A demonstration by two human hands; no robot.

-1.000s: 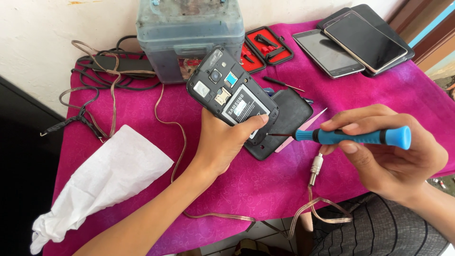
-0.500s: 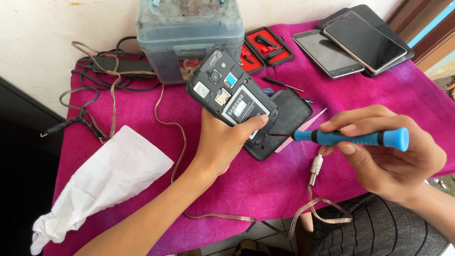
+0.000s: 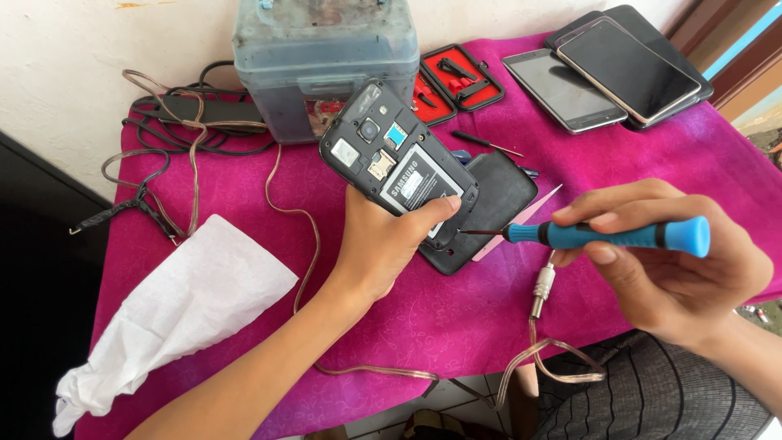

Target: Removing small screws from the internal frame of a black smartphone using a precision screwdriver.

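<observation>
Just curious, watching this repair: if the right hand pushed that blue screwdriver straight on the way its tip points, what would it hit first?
The right hand aims the blue screwdriver leftward. Its tip sits at the lower edge of the opened phone held by the left hand, so it would likely meet that edge first, though depth is hard to judge.

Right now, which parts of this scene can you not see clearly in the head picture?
- Lower end of the opened phone: covered by the left hand.
- Screwdriver tip: too small to tell whether it sits in a screw.
- Black back cover: partly hidden behind phone and hand.
- Plastic box: top cut off by the picture edge; cloudy walls hide its contents.
</observation>
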